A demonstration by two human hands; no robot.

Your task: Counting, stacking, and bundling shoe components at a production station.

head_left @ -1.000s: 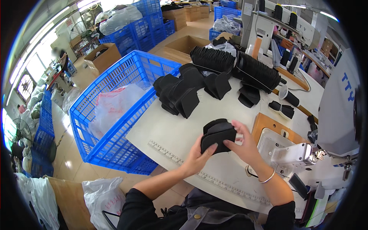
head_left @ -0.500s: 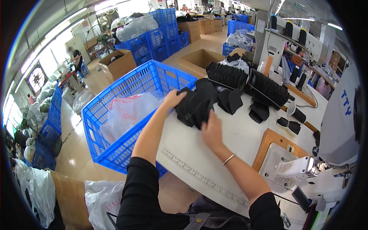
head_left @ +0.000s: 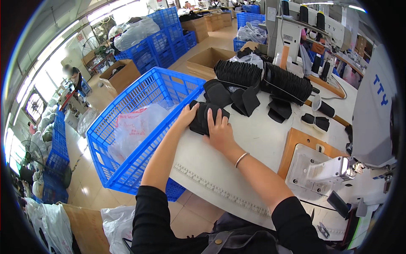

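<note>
A small stack of black fabric pieces (head_left: 201, 120) lies on the left edge of the white table (head_left: 249, 148). Its left end is gripped by my left hand (head_left: 185, 116), fingers partly hidden. My right hand (head_left: 220, 134) rests on the stack's right part, fingers spread over the top piece. Just beyond are more loose black pieces (head_left: 219, 94) and a folded black piece (head_left: 245, 101). Behind these, two long tied bundles of black pieces (head_left: 239, 75) lie side by side. Another black piece (head_left: 279, 110) sits to the right, near a small banded black bundle (head_left: 316, 122).
A blue plastic crate (head_left: 96, 139) with clear plastic bags stands against the table's left side. The sewing machine (head_left: 325, 175) and its wooden-framed plate (head_left: 292, 152) occupy the right. Thread snips (head_left: 323, 230) lie near the front right. An open carton (head_left: 207, 59) stands behind.
My hands and a small stack have drawn slightly nearer, apart from the other loose pieces. My right hand now lies with fingers spread on top. The whole view has shifted a little.
</note>
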